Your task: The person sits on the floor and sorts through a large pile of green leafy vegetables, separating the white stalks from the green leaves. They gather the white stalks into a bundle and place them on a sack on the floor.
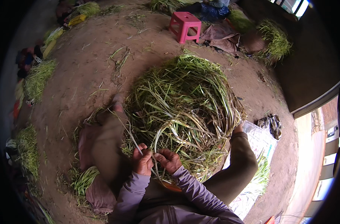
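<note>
My left hand [143,161] pinches a long whitish stalk [133,136] that runs up toward my left knee. Close beside it, my right hand [168,160] grips a second pale stalk [157,137] between thumb and fingers; it arches up toward the pile. Both hands are in front of my lap, nearly touching. Beyond them spreads a large tangled heap of long-leaved green vegetable stalks [184,81], its near right side holding browned, dry and whitish stems. My legs straddle this heap. Part of an orange object [171,187] shows under my right wrist, mostly hidden.
A bundle of green stalks [86,180] lies by my left leg on a brownish cloth [100,194]. At right, more stalks [259,176] rest on a printed white sack [260,140] near a crumpled dark bag [270,126]. Ahead stands a pink plastic stool [185,23]; people sit farther off.
</note>
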A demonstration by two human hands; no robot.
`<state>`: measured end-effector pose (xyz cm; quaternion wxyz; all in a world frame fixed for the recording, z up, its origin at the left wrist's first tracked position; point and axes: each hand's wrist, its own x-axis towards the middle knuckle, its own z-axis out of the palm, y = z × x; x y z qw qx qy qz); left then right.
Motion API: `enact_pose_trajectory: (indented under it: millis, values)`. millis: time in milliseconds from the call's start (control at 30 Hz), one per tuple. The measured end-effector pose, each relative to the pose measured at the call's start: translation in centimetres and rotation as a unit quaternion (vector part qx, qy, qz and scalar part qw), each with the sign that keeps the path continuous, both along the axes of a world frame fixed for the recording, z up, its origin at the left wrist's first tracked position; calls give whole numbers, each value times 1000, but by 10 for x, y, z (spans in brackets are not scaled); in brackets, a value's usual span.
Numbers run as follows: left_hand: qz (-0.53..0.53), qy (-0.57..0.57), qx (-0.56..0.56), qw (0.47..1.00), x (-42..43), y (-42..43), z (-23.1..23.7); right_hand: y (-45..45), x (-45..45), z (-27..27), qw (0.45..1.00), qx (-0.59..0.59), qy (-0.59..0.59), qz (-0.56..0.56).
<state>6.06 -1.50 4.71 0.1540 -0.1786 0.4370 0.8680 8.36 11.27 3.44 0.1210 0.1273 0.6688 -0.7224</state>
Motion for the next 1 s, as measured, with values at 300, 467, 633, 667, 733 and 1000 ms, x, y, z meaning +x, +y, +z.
enact_pose_trajectory:
  millis: [300,467,633,667,733,1000]
  values:
    - [17,-162,85,983,-3,-25,-46,18,8,13,936,-229,52,-262]
    - [41,-175,110,978,-7,-49,-71,74,5,32,867,-337,226,-289]
    - [-27,-81,-47,995,-9,-31,-49,90,-3,30,920,-204,102,-318]
    - [-26,-55,-80,995,-8,-32,-53,92,-3,29,932,-184,97,-297]
    - [4,5,-144,990,-8,-34,-58,92,-3,29,957,-117,83,-251]
    - [-113,120,-235,958,-3,-1,10,49,-12,17,988,-35,98,-111]
